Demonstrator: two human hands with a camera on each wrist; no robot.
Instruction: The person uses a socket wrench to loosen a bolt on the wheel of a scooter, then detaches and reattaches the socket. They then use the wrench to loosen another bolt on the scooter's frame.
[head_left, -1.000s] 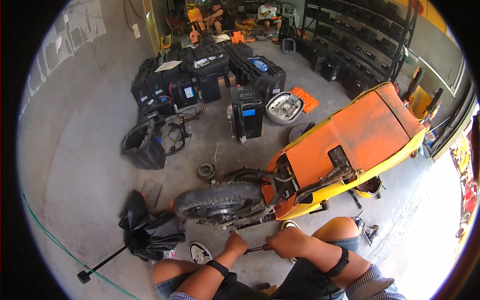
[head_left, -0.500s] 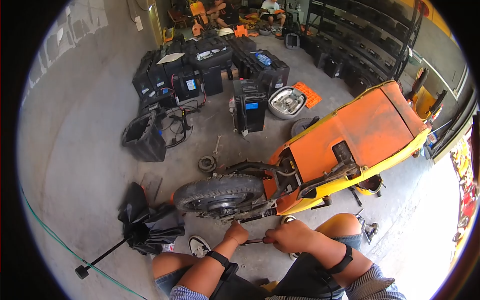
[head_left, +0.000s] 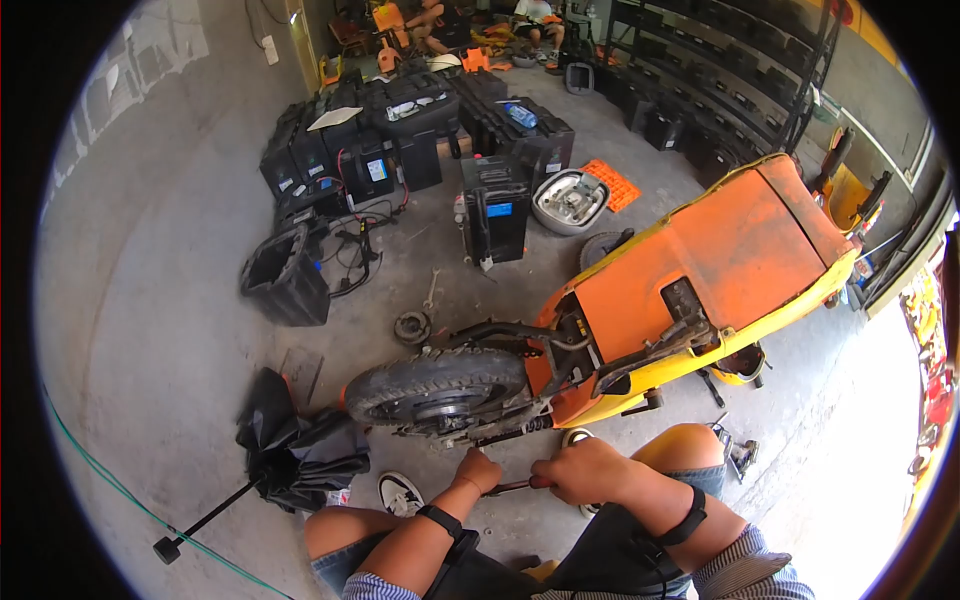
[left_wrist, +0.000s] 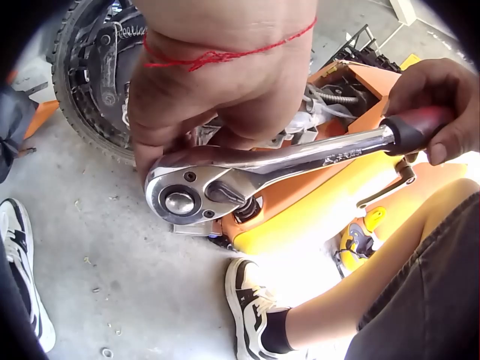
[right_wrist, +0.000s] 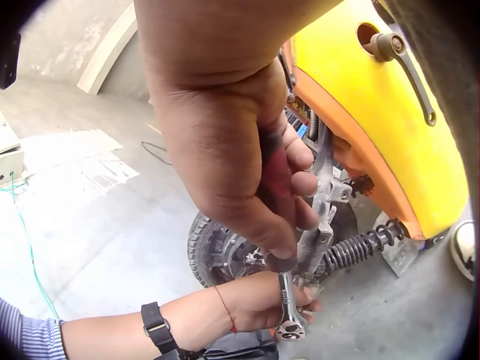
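Barely a shift from a moment ago: left hand (head_left: 480, 470) and right hand (head_left: 590, 472) stay beside the wheel (head_left: 385, 395), ratchet wrench (left_wrist: 322, 154) stretched between them; so its handling looks little altered; the right hand is wrapped snugly round the red-and-black handle (right_wrist: 277, 176), the left curls closed near the ratchet head, how tightly I can't tell; the left wrist view shows the small selector lever (left_wrist: 225, 191), lost in the head view; the right wrist view shows the coil spring (right_wrist: 351, 253) up close.
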